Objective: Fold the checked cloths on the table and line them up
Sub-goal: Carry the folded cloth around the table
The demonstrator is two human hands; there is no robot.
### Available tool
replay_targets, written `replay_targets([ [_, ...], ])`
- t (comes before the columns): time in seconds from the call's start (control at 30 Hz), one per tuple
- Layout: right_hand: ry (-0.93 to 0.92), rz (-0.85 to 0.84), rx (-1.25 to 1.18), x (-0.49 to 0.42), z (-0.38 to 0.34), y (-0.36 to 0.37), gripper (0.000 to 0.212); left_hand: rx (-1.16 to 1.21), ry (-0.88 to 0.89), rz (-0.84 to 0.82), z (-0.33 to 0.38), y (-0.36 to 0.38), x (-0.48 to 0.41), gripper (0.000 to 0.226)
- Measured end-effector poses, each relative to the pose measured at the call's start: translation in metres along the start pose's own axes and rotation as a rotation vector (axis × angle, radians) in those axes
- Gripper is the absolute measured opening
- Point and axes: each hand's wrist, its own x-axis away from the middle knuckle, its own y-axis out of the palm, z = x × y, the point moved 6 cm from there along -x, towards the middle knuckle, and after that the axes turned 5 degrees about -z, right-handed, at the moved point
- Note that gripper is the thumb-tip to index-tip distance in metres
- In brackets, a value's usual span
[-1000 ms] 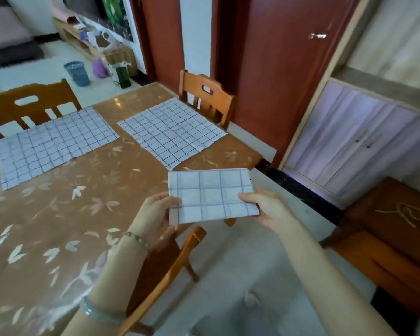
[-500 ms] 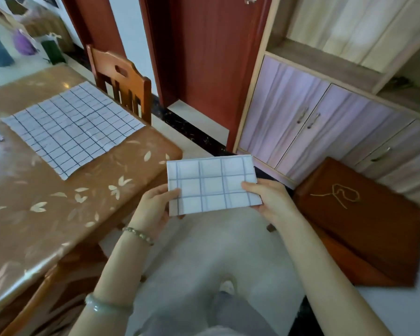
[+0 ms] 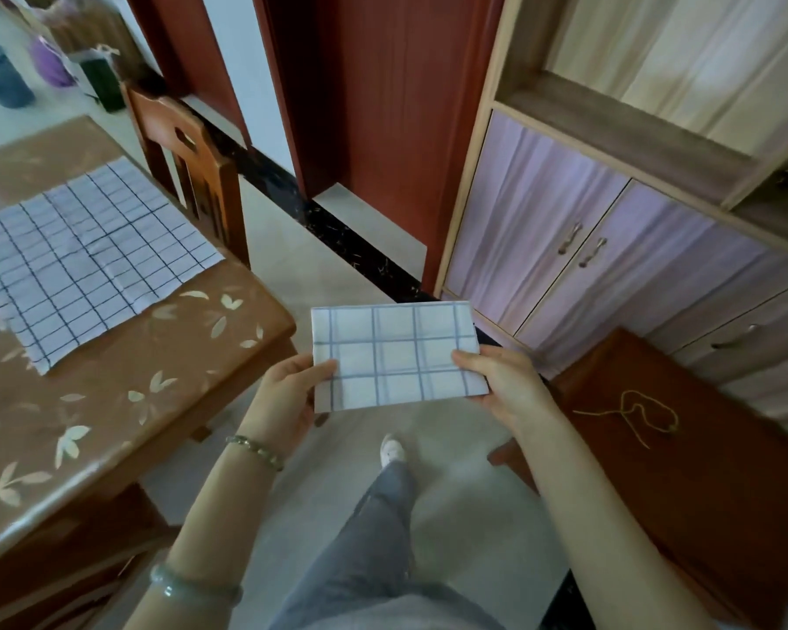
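Head view: our left hand [image 3: 287,402] and right hand [image 3: 503,386] pinch folded checked cloth [image 3: 396,356] by its side edges, held in air beside table [image 3: 110,402]. Unfolded checked cloth [image 3: 83,261] lies flat on table.

Brown leaf-print table [image 3: 124,402] — one unfolded checked cloth [image 3: 87,256] flat on it.

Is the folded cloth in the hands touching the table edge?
Apart. The head view shows the folded cloth held by the left hand and right hand over bare floor, with a clear gap to the table.
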Motion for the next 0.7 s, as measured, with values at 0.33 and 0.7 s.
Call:
replay_targets([
  [0.33, 0.025, -0.099, 0.026, -0.136, -0.084, 0.008, 0.01, 0.094, 0.064, 0.045, 0.061, 0.02, -0.137, 0.017],
  [0.7, 0.048, -0.195, 0.095, -0.283, -0.192, 0.068, 0.018, 0.209, 0.123, 0.181, 0.151, 0.003, -0.253, 0.019],
])
